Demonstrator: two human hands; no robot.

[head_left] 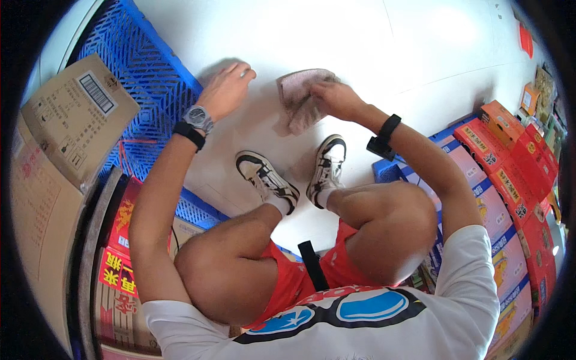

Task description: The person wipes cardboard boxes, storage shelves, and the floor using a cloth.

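Observation:
My right hand (337, 99) grips a crumpled, dirty pinkish-grey cloth (295, 90) over the pale floor. Part of the cloth hangs below my fingers toward my shoes. To the left, my left hand (227, 91) is by the edge of a blue plastic lattice pallet (135, 54). Its fingers are curled together, and a tiny greyish spot shows at the fingertips; what they hold, if anything, I cannot make out. A wristwatch (198, 118) and a black band are on my left wrist, and another black band (384, 138) with a small block circles my right wrist.
I squat with both shoes (267, 180) on the white floor (360, 36). Brown cardboard boxes (81, 120) stand at the left, one leaning over the pallet. Stacked red cartons (510, 174) and purple-white cartons (495, 225) line the right side. A red object (525, 41) lies at the far right.

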